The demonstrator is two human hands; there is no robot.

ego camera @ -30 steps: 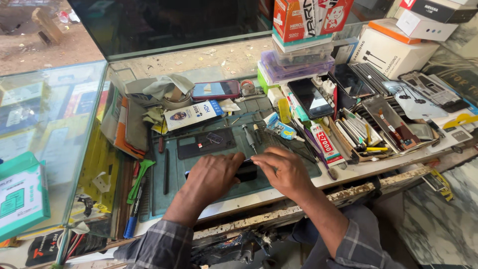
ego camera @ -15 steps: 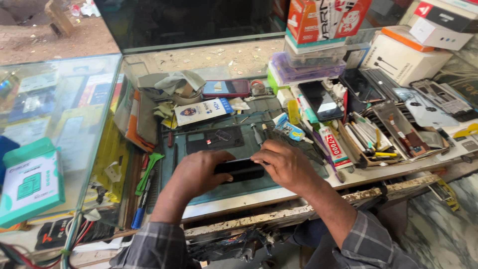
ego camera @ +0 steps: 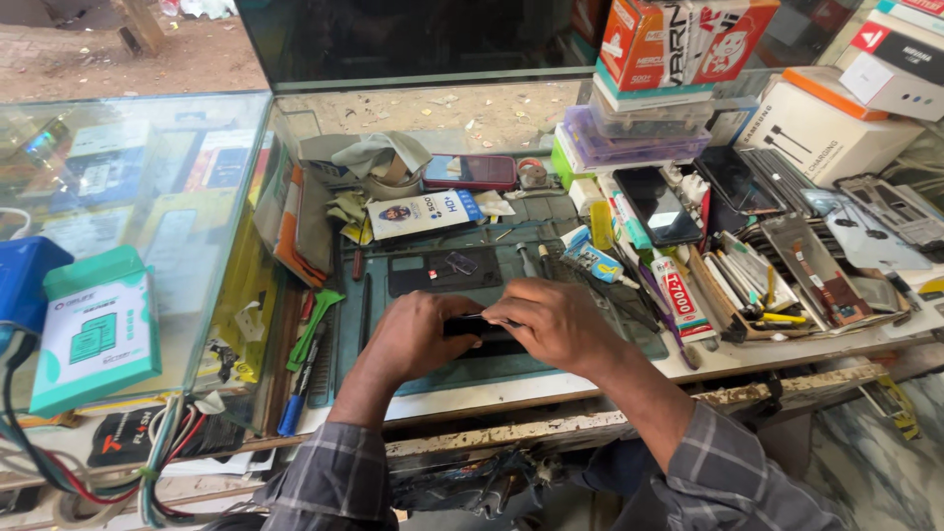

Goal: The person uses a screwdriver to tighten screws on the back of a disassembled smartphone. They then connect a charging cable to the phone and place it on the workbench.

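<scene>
A black phone [ego camera: 470, 325] lies across the dark green work mat [ego camera: 433, 369], mostly hidden under my hands. My left hand [ego camera: 418, 334] grips its left end, fingers curled over it. My right hand [ego camera: 556, 320] covers its right end, thumb and fingers pressed on the top edge. Behind the phone on the mat rests a flat black back panel [ego camera: 442, 270]. What sits between my fingers beyond the phone I cannot make out.
A tube of glue [ego camera: 677, 295], loose phone screens [ego camera: 657, 205] and a tray of tools [ego camera: 767, 290] crowd the right. Stacked boxes [ego camera: 678, 59] stand behind. A red phone [ego camera: 470, 171] and white card [ego camera: 423, 213] lie at the back. A glass counter [ego camera: 128, 226] is at left.
Both hands have closed in on the black phone and grip its ends. The camera view has shifted slightly; the bench items have not moved.
</scene>
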